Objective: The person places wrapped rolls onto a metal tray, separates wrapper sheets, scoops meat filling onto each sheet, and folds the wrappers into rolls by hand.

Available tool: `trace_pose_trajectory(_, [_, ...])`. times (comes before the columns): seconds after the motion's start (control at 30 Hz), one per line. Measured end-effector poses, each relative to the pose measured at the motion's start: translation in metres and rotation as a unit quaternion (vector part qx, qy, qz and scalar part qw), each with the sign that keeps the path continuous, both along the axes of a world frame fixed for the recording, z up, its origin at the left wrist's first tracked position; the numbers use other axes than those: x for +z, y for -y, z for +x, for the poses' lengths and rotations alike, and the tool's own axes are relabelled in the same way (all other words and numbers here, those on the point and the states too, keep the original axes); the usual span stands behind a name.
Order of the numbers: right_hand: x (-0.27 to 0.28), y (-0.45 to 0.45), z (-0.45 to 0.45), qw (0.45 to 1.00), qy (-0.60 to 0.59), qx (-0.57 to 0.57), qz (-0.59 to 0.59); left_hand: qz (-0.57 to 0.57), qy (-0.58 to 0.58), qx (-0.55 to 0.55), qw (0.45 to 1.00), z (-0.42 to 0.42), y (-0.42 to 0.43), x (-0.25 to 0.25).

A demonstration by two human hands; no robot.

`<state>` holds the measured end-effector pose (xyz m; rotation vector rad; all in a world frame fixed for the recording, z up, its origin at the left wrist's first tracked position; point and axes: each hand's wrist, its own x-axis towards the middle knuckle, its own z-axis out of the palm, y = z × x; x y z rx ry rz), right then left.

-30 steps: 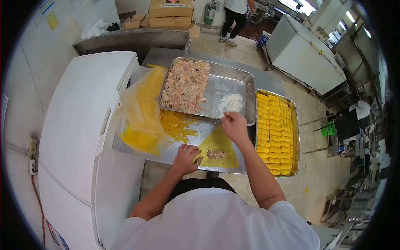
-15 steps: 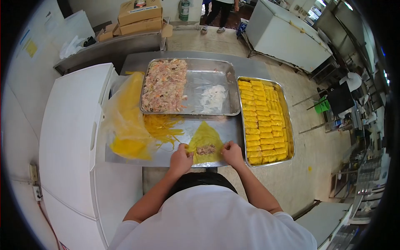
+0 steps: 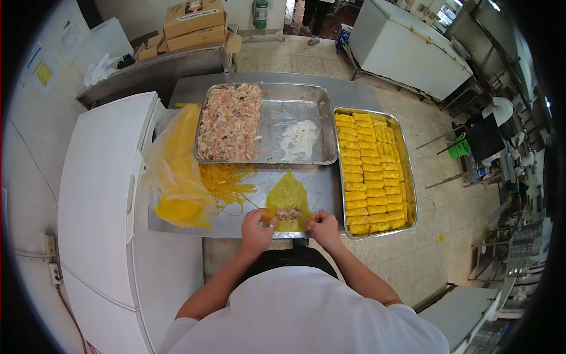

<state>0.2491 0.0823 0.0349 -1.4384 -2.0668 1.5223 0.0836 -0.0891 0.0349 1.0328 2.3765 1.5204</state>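
Note:
A yellow wrapper (image 3: 287,192) lies on the metal table in front of me, its pointed end away from my body. Across its lower part sits a small strip of meat filling (image 3: 288,213). My left hand (image 3: 258,231) pinches the wrapper's left edge, while my right hand (image 3: 324,229) has its fingers closed on the right edge, which is turned inward. Just beyond is a metal tray (image 3: 268,162) with minced meat filling (image 3: 230,121) on its left and a white paste (image 3: 298,140) on its right. Yellow rolls (image 3: 371,171) lie in rows in another tray at the right.
A plastic bag (image 3: 177,177) of yellow wrappers stands left of the tray, beside loose yellow strips (image 3: 233,187). A white refrigerator (image 3: 103,194) flanks the table's left side. Cardboard boxes (image 3: 194,26) and a chest freezer (image 3: 407,50) are farther back. A person (image 3: 315,17) stands in the background.
My right hand has moved inward and slightly toward me, bringing the wrapper's right edge in. My left hand has shifted a little toward me. The background person's legs have moved.

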Motion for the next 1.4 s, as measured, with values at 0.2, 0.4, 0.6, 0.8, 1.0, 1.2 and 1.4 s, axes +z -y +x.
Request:
trace_pose_trajectory(0.2, [0.001, 0.014, -0.003, 0.998, -0.033, 0.009, 0.051, -0.131, -0.159, -0.214, 0.955, 0.011, -0.037, -0.009])
trace_pose_trajectory(0.4, [0.029, 0.019, -0.011, 0.996, -0.034, 0.020, 0.074, -0.140, -0.164, -0.271, 0.938, 0.001, -0.029, 0.005])
trace_pose_trajectory(0.6, [0.024, 0.023, -0.032, 0.958, -0.093, 0.139, 0.232, -0.099, -0.093, -0.292, 0.947, -0.009, -0.023, -0.002])
trace_pose_trajectory(0.8, [0.018, 0.022, -0.044, 0.887, -0.048, 0.311, 0.339, -0.048, -0.019, -0.268, 0.962, -0.017, -0.017, -0.009])
trace_pose_trajectory(1.0, [0.026, 0.024, -0.041, 0.825, -0.034, 0.402, 0.396, -0.155, -0.139, -0.363, 0.908, -0.043, -0.021, 0.002])
trace_pose_trajectory(1.2, [0.056, -0.002, -0.017, 0.901, -0.046, 0.320, 0.289, -0.190, -0.183, -0.424, 0.866, -0.060, -0.020, 0.006])
trace_pose_trajectory(1.4, [0.034, -0.007, -0.009, 0.794, 0.026, 0.464, 0.392, -0.179, -0.195, -0.452, 0.852, -0.056, -0.011, 0.005])
